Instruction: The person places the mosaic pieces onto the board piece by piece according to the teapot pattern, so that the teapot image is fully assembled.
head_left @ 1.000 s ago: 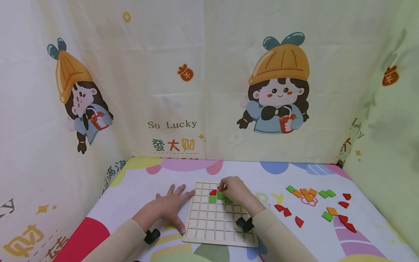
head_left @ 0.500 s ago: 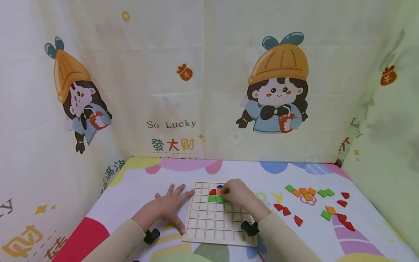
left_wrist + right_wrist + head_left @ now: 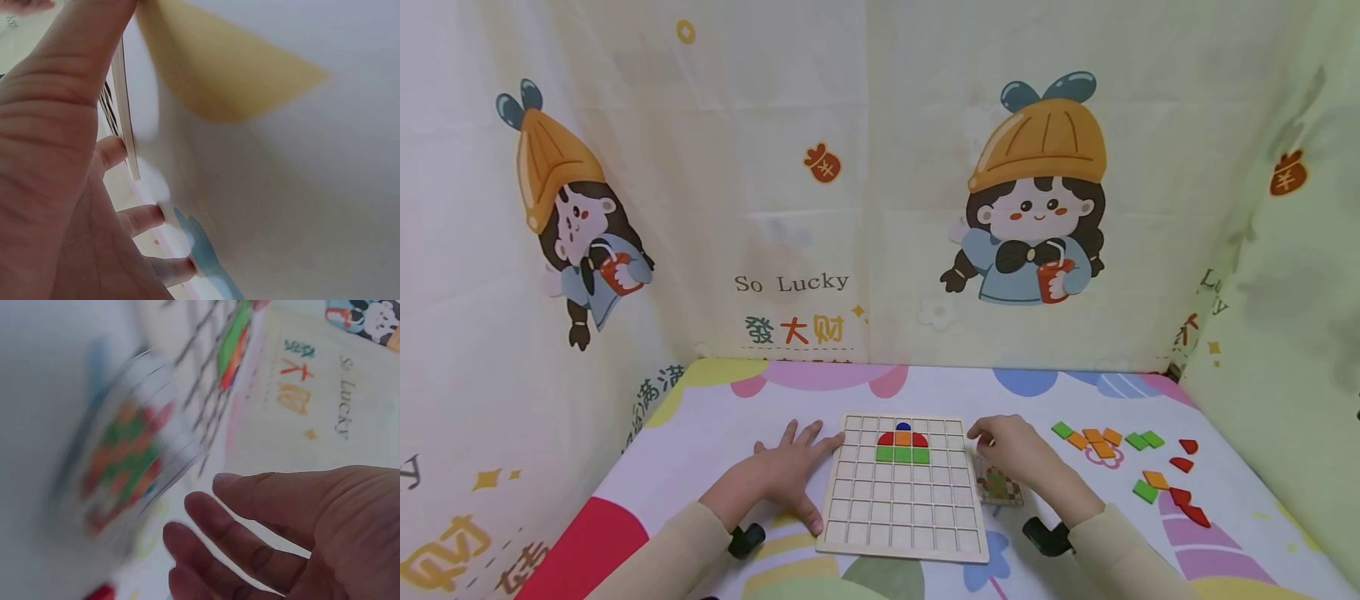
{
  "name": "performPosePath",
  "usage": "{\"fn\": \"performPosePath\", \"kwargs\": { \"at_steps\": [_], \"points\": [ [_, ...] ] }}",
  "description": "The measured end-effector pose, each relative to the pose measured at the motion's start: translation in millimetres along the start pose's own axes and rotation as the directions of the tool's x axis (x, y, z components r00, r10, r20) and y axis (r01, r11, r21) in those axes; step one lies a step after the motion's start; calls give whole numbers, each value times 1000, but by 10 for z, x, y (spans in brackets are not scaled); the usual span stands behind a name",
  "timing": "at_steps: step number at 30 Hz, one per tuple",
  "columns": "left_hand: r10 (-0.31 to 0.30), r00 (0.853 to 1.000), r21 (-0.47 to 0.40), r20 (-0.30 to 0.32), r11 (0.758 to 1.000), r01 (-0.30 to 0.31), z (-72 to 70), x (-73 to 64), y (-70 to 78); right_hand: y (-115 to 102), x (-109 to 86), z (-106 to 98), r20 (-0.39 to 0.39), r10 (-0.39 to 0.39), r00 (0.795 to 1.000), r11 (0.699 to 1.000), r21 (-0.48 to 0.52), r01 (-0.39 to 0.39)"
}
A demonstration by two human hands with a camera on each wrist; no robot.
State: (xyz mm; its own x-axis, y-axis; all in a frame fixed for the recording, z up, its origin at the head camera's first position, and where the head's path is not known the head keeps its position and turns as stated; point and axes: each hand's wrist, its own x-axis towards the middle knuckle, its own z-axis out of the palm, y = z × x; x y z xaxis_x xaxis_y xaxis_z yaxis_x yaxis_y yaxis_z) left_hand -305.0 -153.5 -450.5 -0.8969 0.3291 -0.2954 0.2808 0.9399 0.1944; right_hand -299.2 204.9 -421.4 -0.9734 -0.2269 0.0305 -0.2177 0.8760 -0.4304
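A wooden grid board [image 3: 902,508] lies on the table. In its upper cells sit a blue rounded piece [image 3: 903,427], an orange square [image 3: 903,438] between two red quarter-round pieces [image 3: 886,439], and a row of green squares [image 3: 903,454] below. With fingers spread, my left hand [image 3: 786,475] rests at the board's left edge, thumb and index finger touching it. My right hand [image 3: 1018,446] hovers just off the board's right side, fingers loosely bent and holding nothing in the right wrist view. Under it lies a pattern card [image 3: 997,487], partly covered by the hand in the head view.
To the right lie loose orange squares [image 3: 1102,450], green squares [image 3: 1145,492] and several red quarter-round pieces [image 3: 1182,464]. Printed cloth walls [image 3: 895,208] stand behind and at both sides of the table.
My right hand has left the board's upper cells and moved right, past its edge. The right-hand red piece and the pattern card have come into view. My left hand stays put.
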Motion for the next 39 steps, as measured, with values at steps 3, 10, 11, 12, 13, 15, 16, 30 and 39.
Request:
{"fn": "performPosePath", "kwargs": {
  "at_steps": [3,10,11,12,13,15,16,30,39],
  "points": [
    [4,1000,0,-1,1000,-4,1,-4,-3,169,-104,-51,25,39,999,998,-48,-37],
    [6,1000,6,1,1000,-6,14,4,-11,594,-306,-103,50,95,994,989,-114,-89],
    [7,1000,8,0,1000,-7,14,6,-12,643,-323,-110,53,106,993,989,-113,-99],
    [7,1000,8,0,1000,-7,14,7,-12,686,-336,-117,57,117,991,988,-105,-111],
    [6,1000,8,-1,1000,-6,11,8,-12,719,-344,-125,59,124,991,989,-94,-118],
    [8,1000,8,-1,1000,-8,13,15,-14,773,-357,-135,60,143,988,988,-63,-139],
    [9,1000,7,-2,1000,-9,15,19,-16,792,-361,-139,60,148,987,988,-52,-145],
    [2,1000,3,8,1000,-2,10,27,4,1176,-146,-372,-105,173,979,975,-122,-186],
    [-6,1000,5,6,1000,6,2,14,7,1253,10,-347,-70,220,973,968,-111,-227]
  ]
}}
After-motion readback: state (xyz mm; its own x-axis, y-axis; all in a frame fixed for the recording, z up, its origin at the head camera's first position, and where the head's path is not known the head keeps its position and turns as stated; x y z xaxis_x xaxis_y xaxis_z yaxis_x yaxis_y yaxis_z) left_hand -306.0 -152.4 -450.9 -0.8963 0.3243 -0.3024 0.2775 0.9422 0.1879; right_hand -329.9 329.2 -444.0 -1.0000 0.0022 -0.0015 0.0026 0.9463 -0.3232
